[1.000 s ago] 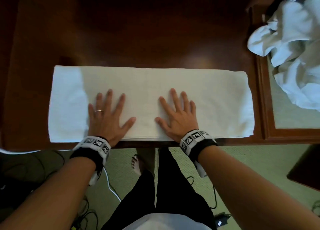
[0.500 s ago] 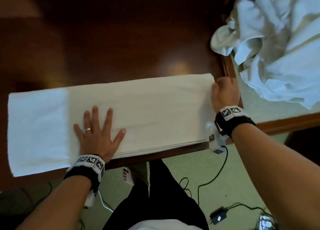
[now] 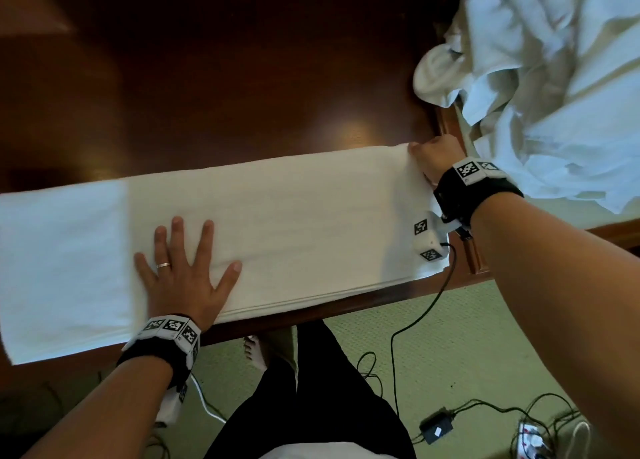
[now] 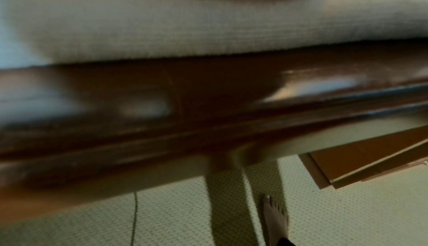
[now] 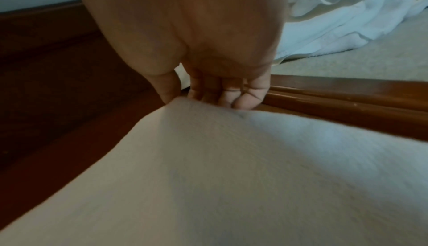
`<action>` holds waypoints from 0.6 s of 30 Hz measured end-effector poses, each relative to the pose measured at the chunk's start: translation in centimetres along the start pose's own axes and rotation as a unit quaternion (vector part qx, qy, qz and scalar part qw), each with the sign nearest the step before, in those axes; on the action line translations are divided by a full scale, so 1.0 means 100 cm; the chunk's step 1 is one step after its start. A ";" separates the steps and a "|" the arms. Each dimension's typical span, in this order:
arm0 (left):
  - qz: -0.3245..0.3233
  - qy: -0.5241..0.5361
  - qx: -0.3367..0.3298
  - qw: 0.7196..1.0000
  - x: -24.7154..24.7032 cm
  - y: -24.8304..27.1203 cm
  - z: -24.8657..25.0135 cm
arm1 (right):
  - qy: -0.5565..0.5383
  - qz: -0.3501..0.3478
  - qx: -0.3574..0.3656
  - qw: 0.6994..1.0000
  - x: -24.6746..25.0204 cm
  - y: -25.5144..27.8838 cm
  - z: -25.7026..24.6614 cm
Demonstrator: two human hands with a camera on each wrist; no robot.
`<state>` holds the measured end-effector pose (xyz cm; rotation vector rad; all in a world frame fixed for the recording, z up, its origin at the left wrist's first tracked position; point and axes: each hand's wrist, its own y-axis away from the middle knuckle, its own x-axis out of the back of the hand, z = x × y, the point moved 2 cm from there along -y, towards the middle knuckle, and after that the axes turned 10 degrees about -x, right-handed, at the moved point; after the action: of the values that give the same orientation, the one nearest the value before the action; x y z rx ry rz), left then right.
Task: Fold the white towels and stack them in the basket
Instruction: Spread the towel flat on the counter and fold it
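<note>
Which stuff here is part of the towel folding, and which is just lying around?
Job: folded towel, left hand flat on it, right hand pinching its far right corner, towel pile.
Lying about: floor cables, black adapter.

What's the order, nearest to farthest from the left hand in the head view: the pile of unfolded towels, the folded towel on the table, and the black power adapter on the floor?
1. The folded towel: directly under the left hand, which presses flat on it.
2. The black power adapter: on the carpet, lower right.
3. The pile of unfolded towels: upper right, beyond the right hand.
</note>
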<state>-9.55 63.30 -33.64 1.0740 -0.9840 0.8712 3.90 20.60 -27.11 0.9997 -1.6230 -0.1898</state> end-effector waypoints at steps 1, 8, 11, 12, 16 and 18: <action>0.003 0.001 -0.001 1.000 0.000 0.000 0.000 | 0.004 -0.010 -0.005 1.000 -0.001 0.000 -0.002; 0.015 0.004 0.000 1.000 -0.001 0.001 0.000 | 0.056 0.019 0.019 0.998 -0.001 -0.001 -0.010; 0.018 0.001 0.002 1.000 -0.001 0.001 0.000 | 0.096 0.073 0.048 0.992 0.002 0.001 -0.011; 0.019 0.000 0.002 1.000 -0.001 0.001 -0.001 | 0.126 0.094 0.069 0.985 0.002 0.001 -0.012; 0.024 0.002 0.000 1.000 -0.001 0.002 0.000 | 0.197 0.106 0.091 0.970 -0.004 0.005 -0.013; 0.024 0.001 0.000 1.000 -0.001 0.002 0.000 | 0.206 0.102 0.084 0.970 -0.006 0.006 -0.012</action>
<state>-9.75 63.29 -33.71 1.0521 -1.0115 0.9123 4.60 21.81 -26.78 0.9181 -1.3594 0.2843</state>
